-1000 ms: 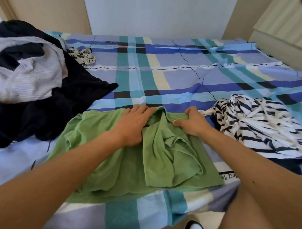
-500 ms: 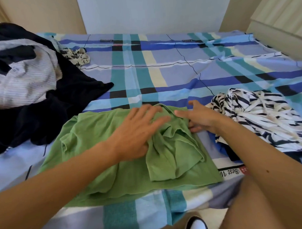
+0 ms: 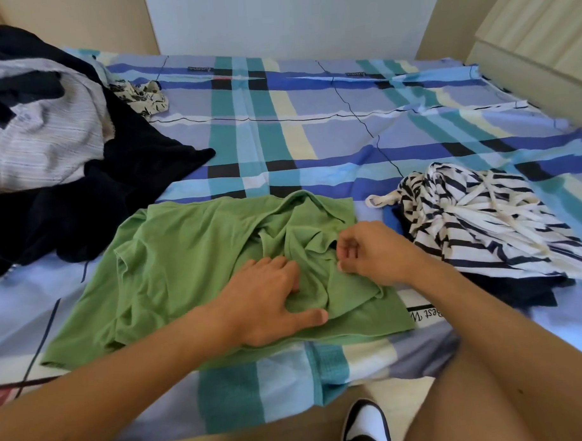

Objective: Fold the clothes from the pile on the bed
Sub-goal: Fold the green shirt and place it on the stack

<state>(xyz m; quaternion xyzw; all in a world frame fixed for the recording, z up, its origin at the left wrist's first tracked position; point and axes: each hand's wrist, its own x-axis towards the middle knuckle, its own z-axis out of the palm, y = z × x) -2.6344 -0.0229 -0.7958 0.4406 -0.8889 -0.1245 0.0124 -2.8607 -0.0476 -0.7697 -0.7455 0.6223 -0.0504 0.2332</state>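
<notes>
A green shirt [image 3: 185,267] lies spread on the plaid bed sheet [image 3: 280,138] near the front edge, its right half bunched into folds. My left hand [image 3: 269,300] rests on the shirt beside the bunched part, thumb stretched out and fingertips pressing into the cloth. My right hand [image 3: 373,253] sits at the right side of the folds with curled fingers that pinch a fold of the green fabric. The pile [image 3: 49,146] of black and grey striped clothes lies at the left.
A black-and-white striped garment [image 3: 474,220] lies crumpled to the right on a dark blue piece [image 3: 516,291]. A small floral cloth [image 3: 146,96] lies at the back left. A cream cabinet [image 3: 541,46] stands at the back right. A shoe [image 3: 366,425] shows below the bed edge.
Both hands have drawn back from the shirt's far edge to its bunched middle. The right hand has curled its fingers onto a fold.
</notes>
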